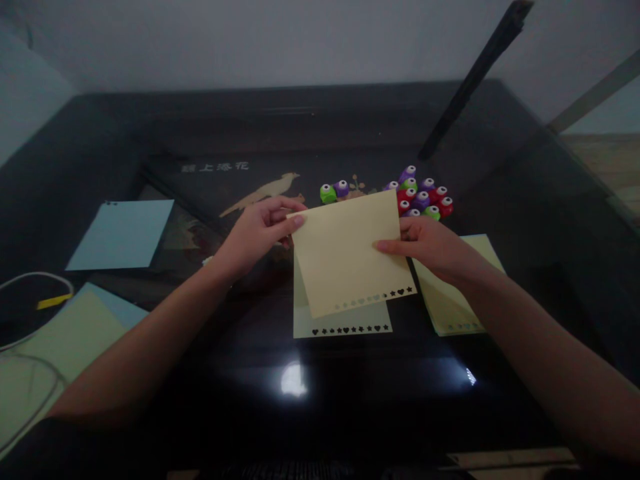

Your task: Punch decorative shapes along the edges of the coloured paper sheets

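Observation:
A cream sheet of paper [350,250] is held up by both hands, slightly tilted. My left hand [263,230] pinches its upper left corner between thumb and fingers. On the right edge my right hand [430,247] grips it, thumb on the front and fingers behind. Star and heart holes run along the sheet's lower edge. Beneath it, partly covered, lies a pale greenish sheet [345,323] with a similar row of punched shapes. Behind the papers stand several craft punches [423,199] in purple, green and red, some hidden by the cream sheet.
Yellow sheets [477,257] lie stacked under my right forearm. A blue sheet [123,233] rests at the left, with more yellow-green paper [60,353] and a white cable [35,275] nearer. The glossy dark table [240,393] reflects light. A dark stick-like object [475,80] slants at the back right.

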`<action>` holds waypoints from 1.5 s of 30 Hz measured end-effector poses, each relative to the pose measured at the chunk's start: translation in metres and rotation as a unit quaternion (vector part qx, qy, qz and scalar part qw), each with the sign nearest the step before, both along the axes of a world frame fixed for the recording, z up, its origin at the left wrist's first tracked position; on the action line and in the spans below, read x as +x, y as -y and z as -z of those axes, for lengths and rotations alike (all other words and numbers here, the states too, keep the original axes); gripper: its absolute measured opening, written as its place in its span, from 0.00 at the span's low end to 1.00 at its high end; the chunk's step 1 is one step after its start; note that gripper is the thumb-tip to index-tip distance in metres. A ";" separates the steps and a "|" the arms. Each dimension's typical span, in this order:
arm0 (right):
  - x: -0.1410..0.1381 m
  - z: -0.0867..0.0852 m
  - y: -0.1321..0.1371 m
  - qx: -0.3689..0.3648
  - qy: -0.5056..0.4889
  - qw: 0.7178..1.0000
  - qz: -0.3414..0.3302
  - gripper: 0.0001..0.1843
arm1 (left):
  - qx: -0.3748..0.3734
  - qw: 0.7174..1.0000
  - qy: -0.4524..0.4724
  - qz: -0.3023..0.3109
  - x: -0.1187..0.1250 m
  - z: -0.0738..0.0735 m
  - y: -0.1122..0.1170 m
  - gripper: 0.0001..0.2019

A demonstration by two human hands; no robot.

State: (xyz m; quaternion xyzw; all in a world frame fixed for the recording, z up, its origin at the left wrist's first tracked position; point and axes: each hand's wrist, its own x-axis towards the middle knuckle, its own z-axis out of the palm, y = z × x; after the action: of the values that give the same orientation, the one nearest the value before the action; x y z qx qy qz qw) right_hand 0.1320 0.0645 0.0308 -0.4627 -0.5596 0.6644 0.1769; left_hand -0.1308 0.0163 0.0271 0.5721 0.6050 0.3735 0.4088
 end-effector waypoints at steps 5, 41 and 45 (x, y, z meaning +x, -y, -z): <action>0.005 0.002 -0.003 0.033 0.002 0.999 0.031 0.14 | -0.068 0.992 0.039 0.101 0.008 0.008 0.003 0.16; 0.082 0.018 0.038 -0.005 0.033 0.984 0.175 0.17 | 0.226 0.950 -0.212 -0.047 0.034 0.049 -0.089 0.12; 0.086 0.018 0.035 -0.004 0.027 0.979 0.204 0.16 | 0.213 0.942 -0.258 -0.032 0.036 0.053 -0.089 0.14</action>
State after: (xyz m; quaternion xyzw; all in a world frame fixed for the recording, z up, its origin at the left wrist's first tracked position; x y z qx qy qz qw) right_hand 0.2177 0.0291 0.0132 -0.5859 -0.4552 0.6036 0.2919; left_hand -0.0951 0.1057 -0.0263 0.7028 0.6142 0.3462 0.0948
